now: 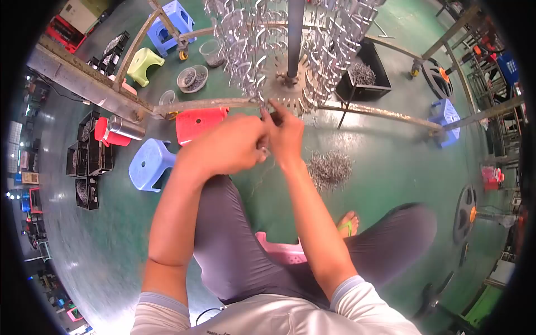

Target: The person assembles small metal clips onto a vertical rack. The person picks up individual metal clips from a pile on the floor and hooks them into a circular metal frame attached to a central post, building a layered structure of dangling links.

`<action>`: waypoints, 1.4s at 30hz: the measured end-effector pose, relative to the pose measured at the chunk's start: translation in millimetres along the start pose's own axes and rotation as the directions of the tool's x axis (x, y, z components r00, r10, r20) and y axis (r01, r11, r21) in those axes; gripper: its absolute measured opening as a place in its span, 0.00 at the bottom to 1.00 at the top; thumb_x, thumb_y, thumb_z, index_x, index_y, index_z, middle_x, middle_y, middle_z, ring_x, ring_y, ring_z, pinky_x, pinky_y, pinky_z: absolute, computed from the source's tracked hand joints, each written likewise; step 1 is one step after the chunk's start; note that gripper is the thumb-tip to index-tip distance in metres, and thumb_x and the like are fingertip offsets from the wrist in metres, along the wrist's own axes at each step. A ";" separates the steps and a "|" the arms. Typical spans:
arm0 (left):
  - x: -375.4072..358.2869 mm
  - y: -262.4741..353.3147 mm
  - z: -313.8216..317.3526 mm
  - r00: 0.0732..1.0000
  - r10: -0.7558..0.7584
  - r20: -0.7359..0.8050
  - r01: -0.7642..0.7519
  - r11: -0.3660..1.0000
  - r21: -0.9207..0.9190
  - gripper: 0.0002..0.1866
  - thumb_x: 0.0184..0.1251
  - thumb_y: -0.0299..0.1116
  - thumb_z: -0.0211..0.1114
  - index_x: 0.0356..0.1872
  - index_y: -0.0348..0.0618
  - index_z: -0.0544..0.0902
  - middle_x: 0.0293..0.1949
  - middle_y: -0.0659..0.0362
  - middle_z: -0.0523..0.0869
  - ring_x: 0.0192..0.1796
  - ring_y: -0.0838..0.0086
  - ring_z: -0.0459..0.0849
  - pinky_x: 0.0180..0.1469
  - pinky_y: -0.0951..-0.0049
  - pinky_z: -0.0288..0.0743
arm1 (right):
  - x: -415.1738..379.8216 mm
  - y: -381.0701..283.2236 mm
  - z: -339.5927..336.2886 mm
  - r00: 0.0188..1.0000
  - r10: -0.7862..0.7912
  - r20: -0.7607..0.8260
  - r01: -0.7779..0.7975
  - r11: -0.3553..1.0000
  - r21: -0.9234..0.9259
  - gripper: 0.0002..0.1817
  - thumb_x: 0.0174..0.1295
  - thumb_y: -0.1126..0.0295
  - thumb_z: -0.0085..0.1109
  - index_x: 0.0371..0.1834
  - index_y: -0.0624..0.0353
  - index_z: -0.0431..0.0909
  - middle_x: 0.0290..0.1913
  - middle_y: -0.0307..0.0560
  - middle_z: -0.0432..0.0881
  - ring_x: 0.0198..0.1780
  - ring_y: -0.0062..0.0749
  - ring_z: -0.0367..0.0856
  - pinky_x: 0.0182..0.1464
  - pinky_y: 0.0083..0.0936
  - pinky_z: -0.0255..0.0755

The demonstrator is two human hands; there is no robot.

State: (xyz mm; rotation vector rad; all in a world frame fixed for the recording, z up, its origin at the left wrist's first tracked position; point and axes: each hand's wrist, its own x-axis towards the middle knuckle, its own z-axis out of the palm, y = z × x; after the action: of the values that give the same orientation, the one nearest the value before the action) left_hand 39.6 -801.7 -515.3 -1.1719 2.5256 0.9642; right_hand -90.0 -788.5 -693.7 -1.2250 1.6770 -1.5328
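Strings of bent, shiny metal pieces [248, 56] hang around an upright pole [295, 39] in front of me. My left hand [231, 144] is curled closed just below them, with a small pale, shiny bit at its fingertips that I cannot identify. Beside it, my right hand [286, 131] reaches up to the lower end of the strings, thumb and finger pinched together. What the right fingers grip is too small to tell. A thin pale strand seems to trail beneath the hands.
A rusty metal frame [379, 113] on castors surrounds the pole. Loose metal pieces [329, 169] lie heaped on the green floor. A black bin [377, 61] stands right. Red [195, 124] and blue stools [148, 163], bowls [192, 79] and black crates [100, 146] stand left.
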 end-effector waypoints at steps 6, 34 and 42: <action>-48.6 -10.2 -0.5 0.973 0.015 -0.229 -0.047 0.990 -0.135 0.12 0.66 0.31 0.73 0.46 0.35 0.85 0.36 0.52 0.89 0.36 0.67 0.88 0.42 0.62 0.79 | 7.6 5.0 -9.0 0.994 -0.081 0.066 0.071 0.986 0.154 0.15 0.70 0.67 0.67 0.53 0.67 0.89 0.28 0.53 0.90 0.28 0.33 0.91 0.35 0.30 0.81; -44.6 -124.3 101.8 0.652 -0.604 -0.459 -0.112 0.521 -0.846 0.11 0.76 0.34 0.72 0.50 0.38 0.86 0.38 0.61 0.90 0.36 0.82 0.82 0.39 0.79 0.72 | 5.1 10.4 -33.3 0.878 -0.433 -0.201 0.415 0.901 -0.127 0.06 0.70 0.77 0.67 0.42 0.71 0.88 0.30 0.47 0.91 0.31 0.27 0.93 0.35 0.22 0.83; -16.3 -155.4 124.3 0.767 -0.459 -0.448 -0.172 0.526 -0.833 0.14 0.74 0.32 0.75 0.51 0.33 0.86 0.37 0.54 0.92 0.31 0.81 0.83 0.36 0.77 0.76 | 6.8 17.9 -56.4 0.868 -0.465 -0.172 0.451 0.885 -0.119 0.04 0.65 0.80 0.68 0.41 0.67 0.85 0.29 0.48 0.88 0.28 0.31 0.90 0.32 0.26 0.80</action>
State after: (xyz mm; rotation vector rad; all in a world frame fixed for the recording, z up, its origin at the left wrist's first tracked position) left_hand 153.9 -786.8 -678.3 -2.2928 2.2147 2.2195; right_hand -146.4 -769.7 -698.8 -1.6497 1.6513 -1.9398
